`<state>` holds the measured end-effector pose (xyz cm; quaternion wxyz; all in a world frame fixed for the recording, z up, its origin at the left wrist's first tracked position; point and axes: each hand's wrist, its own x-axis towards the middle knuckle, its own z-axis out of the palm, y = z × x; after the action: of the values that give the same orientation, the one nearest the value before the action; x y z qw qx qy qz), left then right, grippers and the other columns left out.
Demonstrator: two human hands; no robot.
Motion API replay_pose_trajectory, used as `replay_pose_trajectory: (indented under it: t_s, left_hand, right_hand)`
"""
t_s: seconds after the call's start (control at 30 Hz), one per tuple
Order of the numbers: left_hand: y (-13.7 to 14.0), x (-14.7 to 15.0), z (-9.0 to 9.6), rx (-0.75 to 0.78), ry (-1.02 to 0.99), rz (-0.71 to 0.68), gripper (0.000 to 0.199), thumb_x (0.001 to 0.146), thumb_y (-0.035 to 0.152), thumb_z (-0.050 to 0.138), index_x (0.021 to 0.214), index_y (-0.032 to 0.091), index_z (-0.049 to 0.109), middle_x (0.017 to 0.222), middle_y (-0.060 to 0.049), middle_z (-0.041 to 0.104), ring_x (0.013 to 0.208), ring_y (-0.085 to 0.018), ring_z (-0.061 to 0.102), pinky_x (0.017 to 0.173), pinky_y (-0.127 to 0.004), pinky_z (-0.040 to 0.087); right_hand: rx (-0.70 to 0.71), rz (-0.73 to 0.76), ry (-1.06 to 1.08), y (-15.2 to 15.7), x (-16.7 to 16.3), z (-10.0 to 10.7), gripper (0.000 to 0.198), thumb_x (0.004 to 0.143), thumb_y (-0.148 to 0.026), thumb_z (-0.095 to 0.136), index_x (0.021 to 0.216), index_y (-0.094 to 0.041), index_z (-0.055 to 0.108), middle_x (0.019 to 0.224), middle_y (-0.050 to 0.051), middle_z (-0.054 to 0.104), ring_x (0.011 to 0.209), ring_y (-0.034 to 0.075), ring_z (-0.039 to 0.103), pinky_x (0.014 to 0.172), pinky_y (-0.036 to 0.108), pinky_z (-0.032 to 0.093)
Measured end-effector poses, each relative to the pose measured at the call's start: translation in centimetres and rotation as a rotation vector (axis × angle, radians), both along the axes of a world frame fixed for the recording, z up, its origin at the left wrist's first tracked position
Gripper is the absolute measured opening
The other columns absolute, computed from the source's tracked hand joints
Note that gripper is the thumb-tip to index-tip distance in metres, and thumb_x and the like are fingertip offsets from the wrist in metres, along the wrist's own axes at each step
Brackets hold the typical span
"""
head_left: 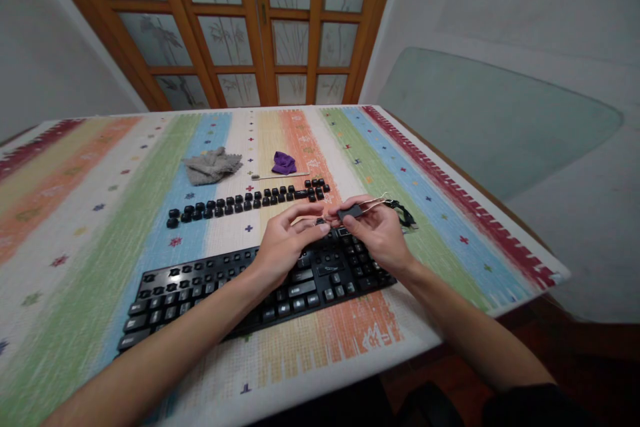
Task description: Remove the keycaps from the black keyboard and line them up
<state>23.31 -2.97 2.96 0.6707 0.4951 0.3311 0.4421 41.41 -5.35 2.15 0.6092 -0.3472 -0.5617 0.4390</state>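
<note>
My right hand (383, 230) grips a keycap puller (350, 211) by its black handle, with its wire loops sticking out to the upper right. Pinched in the fingertips of my left hand (285, 237) is a small black keycap (320, 221), close to the puller's other end. Both hands hover over the upper right part of a black keyboard (303, 289). Its top rows on the left show bare switches, while the lower rows still carry keycaps. Behind it, loose black keycaps (243, 203) lie in two long rows, with a small cluster at the right end.
Past the keycaps lie a crumpled grey cloth (213, 167), a purple cloth (284, 163) and a thin brush (283, 177). A coiled black cable (406, 215) sits beyond my right hand. Everything rests on a striped tablecloth (75, 267); the table's near edge is close to my body.
</note>
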Motion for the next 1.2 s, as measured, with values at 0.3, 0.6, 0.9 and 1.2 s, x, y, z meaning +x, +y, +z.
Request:
replay_pose_trajectory:
  t_s: [0.3, 0.6, 0.9, 1.2]
  left_hand:
    - [0.6, -0.5, 0.1, -0.148, 0.055, -0.126, 0.035, 0.062, 0.022, 0.087, 0.091, 0.015, 0.069, 0.098, -0.005, 0.075, 0.093, -0.019, 0.071, 0.098, -0.039, 0.050]
    - [0.8, -0.6, 0.3, -0.135, 0.126, -0.193, 0.045, 0.055, 0.017, 0.088, 0.096, 0.016, 0.068, 0.085, -0.001, 0.070, 0.082, -0.016, 0.069, 0.088, -0.034, 0.052]
    - [0.9, -0.8, 0.9, -0.120, 0.227, -0.314, 0.037, 0.060, 0.017, 0.086, 0.091, 0.014, 0.068, 0.080, -0.001, 0.070, 0.074, -0.012, 0.065, 0.079, -0.030, 0.049]
    - [0.9, -1.0, 0.7, -0.199, 0.174, -0.343, 0.039, 0.060, 0.030, 0.090, 0.090, 0.014, 0.072, 0.086, -0.005, 0.075, 0.083, -0.019, 0.070, 0.090, -0.039, 0.050]
  right_hand:
    - [0.222, -0.074, -0.162, -0.4, 0.3, -0.5, 0.018, 0.083, -0.017, 0.077, 0.100, -0.022, 0.072, 0.096, 0.004, 0.077, 0.089, 0.018, 0.074, 0.083, 0.033, 0.061]
    - [0.287, -0.003, -0.165, -0.3, 0.4, -0.5, 0.017, 0.084, -0.018, 0.076, 0.099, -0.022, 0.072, 0.093, 0.004, 0.077, 0.085, 0.017, 0.073, 0.079, 0.033, 0.060]
    - [0.274, 0.132, -0.151, 0.0, 1.0, -1.0, 0.016, 0.085, -0.021, 0.076, 0.101, -0.022, 0.073, 0.091, 0.005, 0.077, 0.088, 0.018, 0.073, 0.077, 0.033, 0.060]
    - [0.246, 0.157, -0.139, 0.1, 1.7, -0.2, 0.017, 0.084, -0.022, 0.077, 0.102, -0.020, 0.073, 0.096, 0.007, 0.077, 0.086, 0.019, 0.074, 0.079, 0.036, 0.060]
